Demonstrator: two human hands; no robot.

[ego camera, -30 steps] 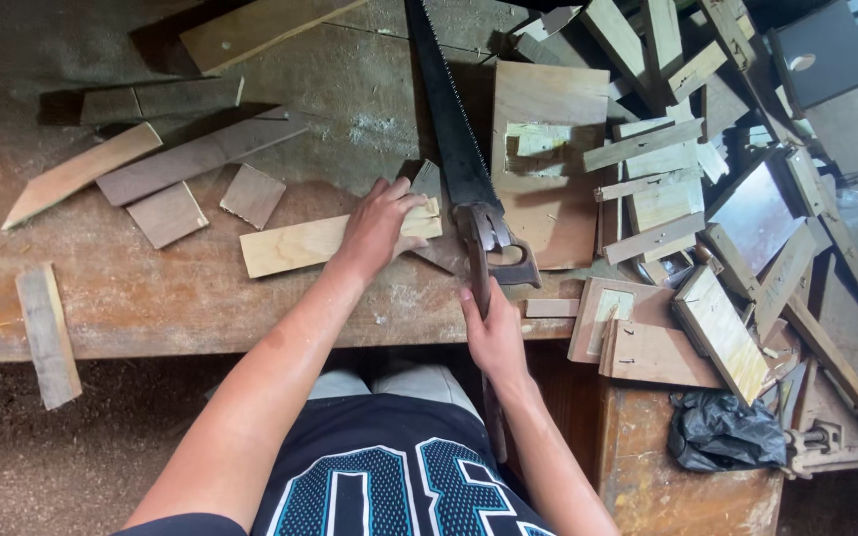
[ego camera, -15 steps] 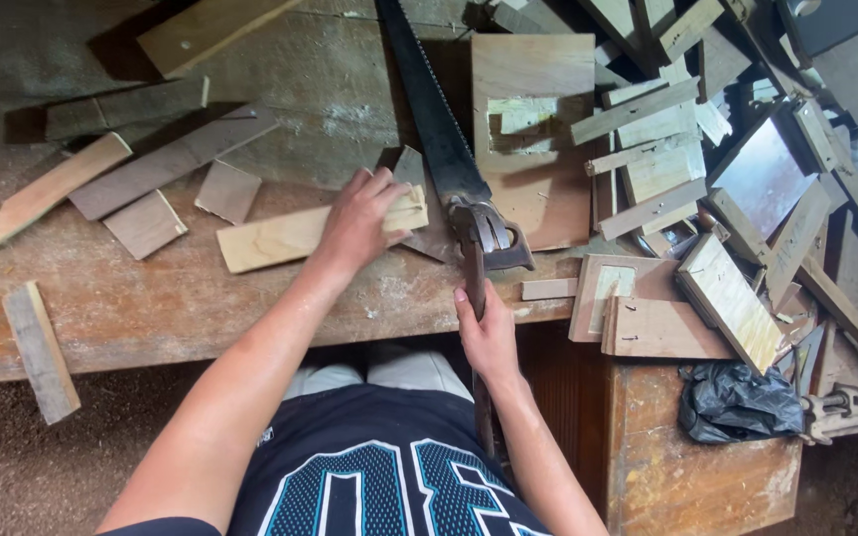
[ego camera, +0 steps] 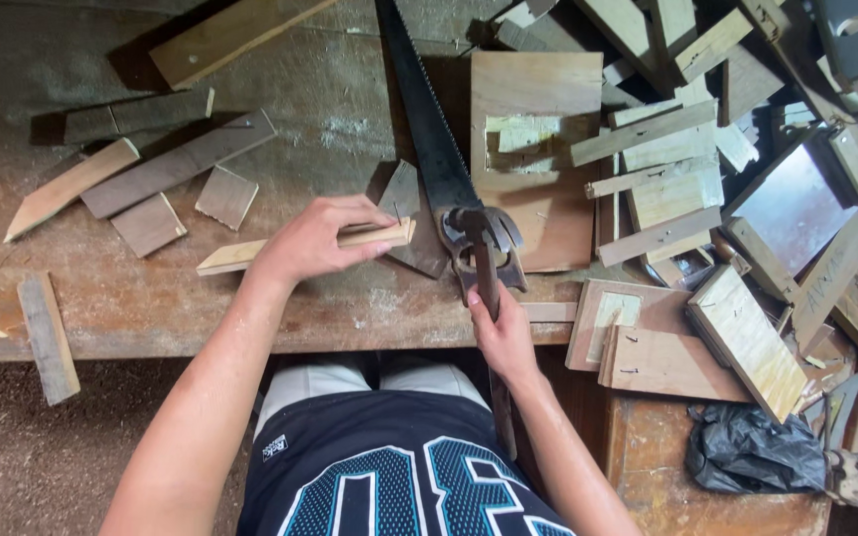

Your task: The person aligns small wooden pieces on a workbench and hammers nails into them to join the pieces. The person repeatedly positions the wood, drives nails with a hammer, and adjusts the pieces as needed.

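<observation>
On the desk point(ego camera: 151, 308), left hand point(ego camera: 315, 241) pins the strip point(ego camera: 250, 254); right hand point(ego camera: 501, 335) grips a hammer point(ego camera: 479, 258) over the saw point(ego camera: 429, 139). Striking looks next, needing aim.

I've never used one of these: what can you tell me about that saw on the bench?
The handsaw has a long, dark, toothed blade tapering away from the person and a dark handle at the near end. It lies flat across the worn wooden bench, among wood offcuts. A hammer held in the right hand rests over its handle.
</observation>
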